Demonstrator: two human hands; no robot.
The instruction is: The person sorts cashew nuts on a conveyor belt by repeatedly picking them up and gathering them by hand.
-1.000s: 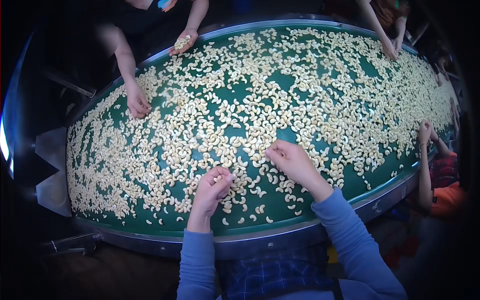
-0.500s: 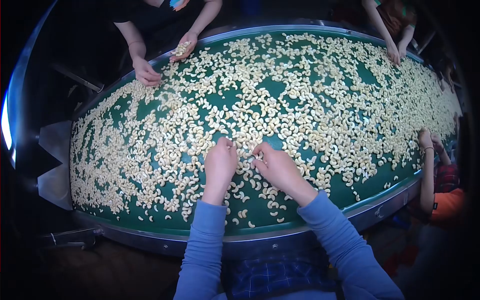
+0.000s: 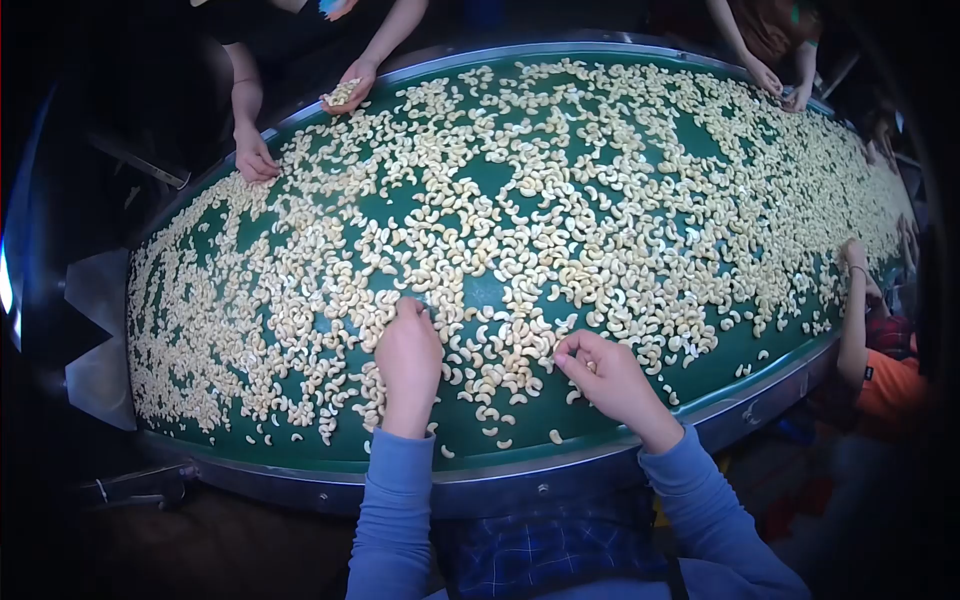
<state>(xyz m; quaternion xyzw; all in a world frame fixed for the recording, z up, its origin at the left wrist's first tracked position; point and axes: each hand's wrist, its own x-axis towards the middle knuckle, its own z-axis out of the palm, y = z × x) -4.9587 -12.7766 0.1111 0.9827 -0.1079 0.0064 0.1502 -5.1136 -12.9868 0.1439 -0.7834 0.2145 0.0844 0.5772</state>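
Pale cashew nuts (image 3: 535, 235) lie scattered over a green conveyor belt (image 3: 560, 425). Over the near-middle of the belt, my left hand (image 3: 408, 355) is closed with its back up, fingertips down among the nuts. What those fingers hold, if anything, is hidden. My right hand (image 3: 610, 378) is to the right, thumb and forefinger pinched together and other fingers curled in. Anything inside that pinch is too small to make out. Cashews lie between the two hands and just beyond both.
Across the belt a person holds cashews in one cupped hand (image 3: 350, 88); their other hand (image 3: 255, 158) touches nuts. More co-workers' hands are at the far right (image 3: 785, 90) and right edge (image 3: 853, 255). A metal rim (image 3: 400, 490) borders the belt; metal plates (image 3: 100, 340) stand left.
The cashews have shifted left with the belt. My hands have moved apart and nearer to me, the left one leftward and the right one rightward. The co-worker's hands opposite have also moved left.
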